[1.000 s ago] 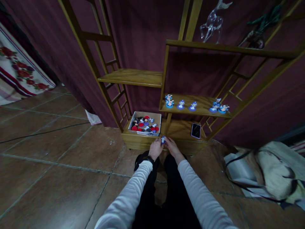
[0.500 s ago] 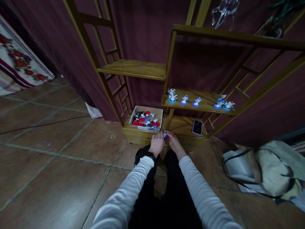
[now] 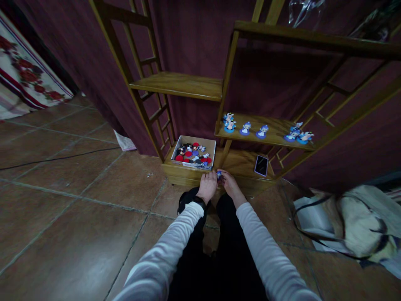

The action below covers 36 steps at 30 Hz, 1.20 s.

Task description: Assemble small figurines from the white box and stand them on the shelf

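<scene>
Between my two hands, in front of the low shelf, is a small blue and purple figurine (image 3: 219,174). The fingers of my left hand (image 3: 207,184) are closed at its left side, and my right hand (image 3: 229,183) grips it from the right. Part of the figurine is hidden by the fingers. Just beyond my left hand, an open cardboard box (image 3: 194,165) holds several small figurines and loose red and purple discs. Several figurines on blue or purple bases, such as a purple-based figurine (image 3: 245,128), stand on the raised shelf (image 3: 239,120).
A phone (image 3: 261,166) lies on the low shelf to the right. The wooden rack (image 3: 175,85) rises ahead, with a projecting upper shelf (image 3: 288,38). A light bag (image 3: 360,225) with a dark strap rests on the floor at right. A dark cable (image 3: 62,158) crosses the tiles at left.
My view has shifted slightly, so the rack appears a little higher and farther right. Both hands stay together at the figurine, which seems turned a little between the fingers.
</scene>
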Motion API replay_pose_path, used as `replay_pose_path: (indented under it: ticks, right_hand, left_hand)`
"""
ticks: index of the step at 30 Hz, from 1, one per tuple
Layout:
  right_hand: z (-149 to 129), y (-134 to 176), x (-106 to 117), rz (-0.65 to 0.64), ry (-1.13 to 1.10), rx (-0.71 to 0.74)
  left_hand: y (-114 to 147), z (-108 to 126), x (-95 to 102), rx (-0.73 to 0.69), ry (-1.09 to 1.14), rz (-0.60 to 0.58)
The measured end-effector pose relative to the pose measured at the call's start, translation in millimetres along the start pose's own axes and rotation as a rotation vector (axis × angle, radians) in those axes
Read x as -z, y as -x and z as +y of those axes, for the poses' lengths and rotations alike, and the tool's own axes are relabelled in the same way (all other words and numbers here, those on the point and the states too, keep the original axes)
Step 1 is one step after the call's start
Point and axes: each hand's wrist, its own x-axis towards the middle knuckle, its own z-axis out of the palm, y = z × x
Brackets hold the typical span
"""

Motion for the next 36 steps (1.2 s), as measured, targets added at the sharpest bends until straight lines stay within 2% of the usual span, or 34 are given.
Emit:
replay_pose_path:
  ticks: [3,6,11,18,23,29,36]
  right_hand:
    - [1.1,-0.8,0.3,0.002,-0.014,-0.004]
    - [2.6,-2.2,0.2,0.015,-0.045,-0.014]
    - [5.0,-4.4,-0.9,0.034,-0.065,-0.031]
    - [7.8,-6.6,-3.2,0.037,-0.039,-0.015]
    - [9.8,-8.5,-4.0,0.035,-0.02,-0.002]
    - [12.9,-9.4,-4.6,0.038,0.026,0.015]
    - [14.9,-10.1,-2.3,0.04,0.104,0.025]
  left_hand:
    - [0.3,-0.5,0.0,0.014,0.02,-0.005]
    - [-2.0,-5.0,-1.9,0.041,0.143,-0.036]
    - [-10.9,-18.5,-9.3,0.167,0.515,-0.069]
    - [-20.0,-32.4,-25.1,0.267,1.056,0.014]
    - [-23.6,-36.7,-38.1,0.355,1.328,0.019]
    - [-23.4,-37.3,-48.9,0.392,1.503,-0.003]
    - [-24.9,-41.9,-49.7,0.343,1.491,0.017]
